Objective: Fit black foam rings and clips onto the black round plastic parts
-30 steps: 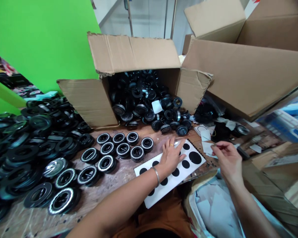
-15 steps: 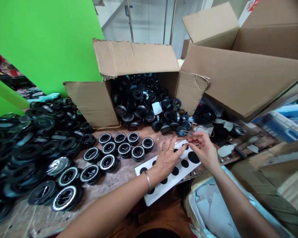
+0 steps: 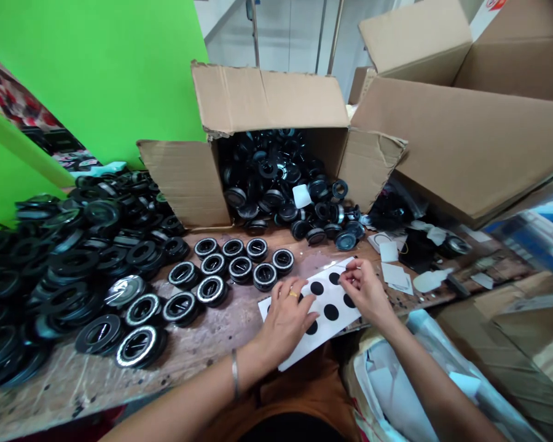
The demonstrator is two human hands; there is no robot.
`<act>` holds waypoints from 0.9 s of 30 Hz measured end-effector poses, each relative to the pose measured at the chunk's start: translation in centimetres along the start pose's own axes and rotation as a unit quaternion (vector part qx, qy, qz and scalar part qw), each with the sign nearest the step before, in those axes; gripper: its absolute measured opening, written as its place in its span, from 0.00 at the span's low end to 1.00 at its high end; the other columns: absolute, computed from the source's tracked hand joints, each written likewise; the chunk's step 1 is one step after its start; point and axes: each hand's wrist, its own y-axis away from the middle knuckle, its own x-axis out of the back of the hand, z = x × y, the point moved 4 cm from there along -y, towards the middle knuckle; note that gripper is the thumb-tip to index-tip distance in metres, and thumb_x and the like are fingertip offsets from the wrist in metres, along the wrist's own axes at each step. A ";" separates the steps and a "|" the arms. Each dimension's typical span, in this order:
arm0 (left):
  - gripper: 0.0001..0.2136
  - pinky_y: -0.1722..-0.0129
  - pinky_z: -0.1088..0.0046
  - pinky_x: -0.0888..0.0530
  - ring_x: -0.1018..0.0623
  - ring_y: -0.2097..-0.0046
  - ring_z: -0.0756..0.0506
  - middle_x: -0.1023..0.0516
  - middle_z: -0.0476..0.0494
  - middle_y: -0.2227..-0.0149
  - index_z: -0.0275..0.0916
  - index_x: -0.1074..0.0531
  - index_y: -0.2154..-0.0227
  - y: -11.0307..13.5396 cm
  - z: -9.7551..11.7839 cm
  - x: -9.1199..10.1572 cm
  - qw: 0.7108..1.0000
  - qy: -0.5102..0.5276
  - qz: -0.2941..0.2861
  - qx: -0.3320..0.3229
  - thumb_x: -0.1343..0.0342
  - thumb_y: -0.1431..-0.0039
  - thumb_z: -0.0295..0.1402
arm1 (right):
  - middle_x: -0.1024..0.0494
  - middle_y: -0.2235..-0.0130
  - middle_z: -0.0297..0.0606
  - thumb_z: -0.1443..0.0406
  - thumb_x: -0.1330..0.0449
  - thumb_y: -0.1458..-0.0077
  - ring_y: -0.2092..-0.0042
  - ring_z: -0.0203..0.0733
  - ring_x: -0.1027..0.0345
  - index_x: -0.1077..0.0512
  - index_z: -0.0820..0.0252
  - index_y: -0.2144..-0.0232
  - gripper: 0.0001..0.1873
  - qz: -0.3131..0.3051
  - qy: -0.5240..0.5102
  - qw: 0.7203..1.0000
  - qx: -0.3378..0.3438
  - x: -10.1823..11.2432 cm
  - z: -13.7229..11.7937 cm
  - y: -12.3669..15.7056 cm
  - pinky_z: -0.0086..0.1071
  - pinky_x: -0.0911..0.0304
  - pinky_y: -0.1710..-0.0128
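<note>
A white sheet (image 3: 291,356) bearing rows of black round stickers (image 3: 330,312) lies at a slant on the wooden bench. My left hand (image 3: 286,316) rests on its left part, fingers spread, covering some of the stickers. At the sheet's far right end, my right hand (image 3: 366,291) pinches with thumb and finger at the edge of a black sticker (image 3: 334,279). Whether that sticker is lifted off the sheet I cannot tell. Left of the sheet stand several black round cases (image 3: 211,290) with pale speckled rings on top.
Black round parts (image 3: 74,264) are heaped on the left. A cardboard box (image 3: 271,101) lying open spills more of them at the back. Right of the sheet are white paper squares (image 3: 396,277) and a small white bottle (image 3: 429,280). A lined bag (image 3: 396,380) of papers stands below the bench edge.
The sheet has shifted left and slightly toward me. My left hand has moved left along it, and my right hand has come down to a sticker. The camera view has also turned slightly.
</note>
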 end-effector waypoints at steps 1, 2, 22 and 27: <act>0.13 0.42 0.54 0.41 0.38 0.42 0.38 0.33 0.41 0.44 0.44 0.29 0.53 1.1 -0.2 0.0 1.000 0.003 -0.018 0.005 0.43 0.41 0.35 | 0.27 0.70 0.34 0.58 0.43 0.46 0.73 0.39 0.33 0.44 0.54 0.59 0.16 -0.016 0.014 1.000 -0.003 -0.6 0.2 0.4 0.32 0.37 0.72; 0.13 0.43 0.54 0.40 0.37 0.42 0.38 0.33 0.41 0.45 0.44 0.29 0.54 2.1 -0.4 -0.1 0.999 0.004 -0.033 0.008 0.43 0.41 0.35 | 0.27 0.70 0.33 0.59 0.44 0.46 0.73 0.39 0.33 0.44 0.54 0.59 0.15 -0.026 0.027 0.999 -0.004 -1.1 0.3 0.8 0.32 0.37 0.72; 0.21 0.42 0.52 0.44 0.38 0.41 0.38 0.35 0.44 0.41 0.53 0.34 0.45 5.6 -1.8 -1.7 0.996 0.044 -0.064 0.038 0.44 0.42 0.42 | 0.27 0.68 0.36 0.61 0.46 0.45 0.70 0.41 0.32 0.43 0.55 0.58 0.13 -0.002 0.107 0.993 0.046 -3.7 1.0 -1.7 0.36 0.35 0.65; 0.20 0.41 0.50 0.45 0.39 0.40 0.37 0.35 0.44 0.40 0.53 0.35 0.45 5.7 -1.9 -1.8 0.995 0.048 -0.073 0.042 0.45 0.41 0.43 | 0.28 0.66 0.38 0.65 0.49 0.44 0.67 0.44 0.32 0.43 0.56 0.57 0.12 -0.023 0.181 0.979 0.089 -4.3 1.0 -1.7 0.37 0.36 0.64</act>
